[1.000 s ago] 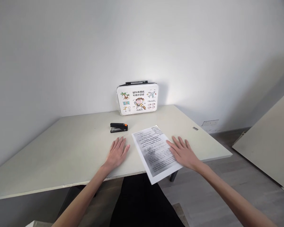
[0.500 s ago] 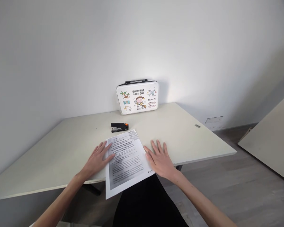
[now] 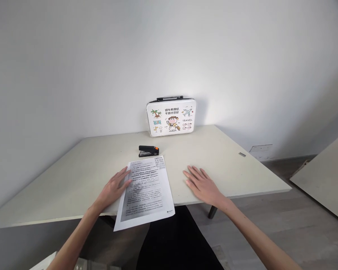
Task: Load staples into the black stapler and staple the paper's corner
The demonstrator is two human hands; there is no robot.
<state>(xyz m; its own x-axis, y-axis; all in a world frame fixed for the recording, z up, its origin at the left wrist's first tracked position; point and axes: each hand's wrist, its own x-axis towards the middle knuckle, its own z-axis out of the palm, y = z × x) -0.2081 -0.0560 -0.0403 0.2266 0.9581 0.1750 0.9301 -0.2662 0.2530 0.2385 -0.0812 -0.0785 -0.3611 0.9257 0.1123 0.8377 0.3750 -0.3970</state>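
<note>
A printed sheet of paper (image 3: 146, 187) lies on the white table (image 3: 81, 168), its lower end sticking out past the front edge. My left hand (image 3: 115, 189) rests with fingers stretched at the paper's left edge, the fingertips touching it. To the right of the paper, my right hand (image 3: 201, 183) lies flat on the tabletop, apart from the sheet and holding nothing. Just behind the paper's top edge is a black stapler (image 3: 148, 151) with an orange patch on its right end. Whether the paper is one sheet or a stack, I cannot tell.
A white case (image 3: 173, 118) with cartoon travel pictures and a black handle stands against the wall at the back. A small grey metal piece (image 3: 242, 154) sits near the table's right edge. Another pale panel (image 3: 323, 176) stands at the far right above the floor.
My right hand has moved right, off the paper's edge and onto the table. The paper has turned slightly, its lower end swinging left. The whole view has shifted a little.
</note>
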